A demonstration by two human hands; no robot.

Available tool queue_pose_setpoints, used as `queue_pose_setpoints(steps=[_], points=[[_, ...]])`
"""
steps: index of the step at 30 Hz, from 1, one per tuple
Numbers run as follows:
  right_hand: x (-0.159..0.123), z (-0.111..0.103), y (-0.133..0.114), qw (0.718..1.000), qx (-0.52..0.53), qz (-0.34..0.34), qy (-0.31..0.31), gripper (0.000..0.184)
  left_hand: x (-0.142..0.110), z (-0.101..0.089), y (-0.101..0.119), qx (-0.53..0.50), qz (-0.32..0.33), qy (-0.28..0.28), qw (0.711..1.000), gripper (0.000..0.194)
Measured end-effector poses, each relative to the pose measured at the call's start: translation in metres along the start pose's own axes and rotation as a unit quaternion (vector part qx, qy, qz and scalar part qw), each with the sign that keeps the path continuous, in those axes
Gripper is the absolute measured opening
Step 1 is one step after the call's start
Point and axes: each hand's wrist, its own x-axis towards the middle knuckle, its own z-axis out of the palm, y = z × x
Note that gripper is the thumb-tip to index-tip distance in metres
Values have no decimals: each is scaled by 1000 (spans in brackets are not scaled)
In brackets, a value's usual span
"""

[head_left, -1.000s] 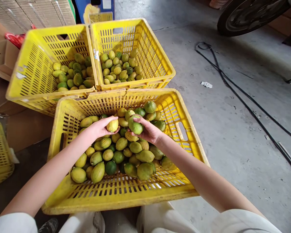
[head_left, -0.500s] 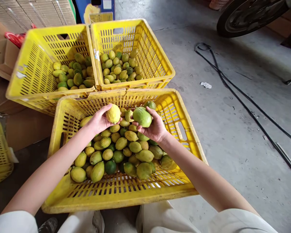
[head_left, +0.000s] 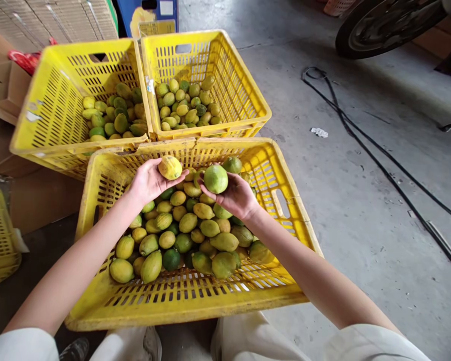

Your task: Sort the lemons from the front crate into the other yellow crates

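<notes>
A big yellow slatted crate (head_left: 97, 296) stands right in front of me, holding a heap of several green and yellow lemons (head_left: 188, 235). My left hand (head_left: 148, 181) is raised over the far side of the heap with its fingers round a yellow lemon (head_left: 170, 167). Beside it, my right hand (head_left: 235, 196) cups a rounder green lemon (head_left: 215, 179) from below. The two fruits are held close together, a little above the pile.
Two more yellow crates stand behind, the left crate (head_left: 45, 115) and the right crate (head_left: 248, 100), each partly filled with lemons. Cardboard boxes (head_left: 3, 85) are at the left. Black cables (head_left: 379, 160) run across the concrete floor at right, near a tyre (head_left: 383, 25).
Both hands have lifted their lemons up off the pile and turned them; the left hand's palm now faces up more, and the lemons sit nearer the crate's far wall.
</notes>
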Motion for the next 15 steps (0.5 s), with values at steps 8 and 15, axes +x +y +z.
queue_pose_setpoints(steps=[8, 15], points=[[1, -11, -1, 996, -53, 16, -71, 22, 3, 0, -1, 66, -5, 52, 996, 18], [8, -14, 11, 990, -105, 90, 40, 20, 11, -8, -9, 52, -111, 135, 983, 34]])
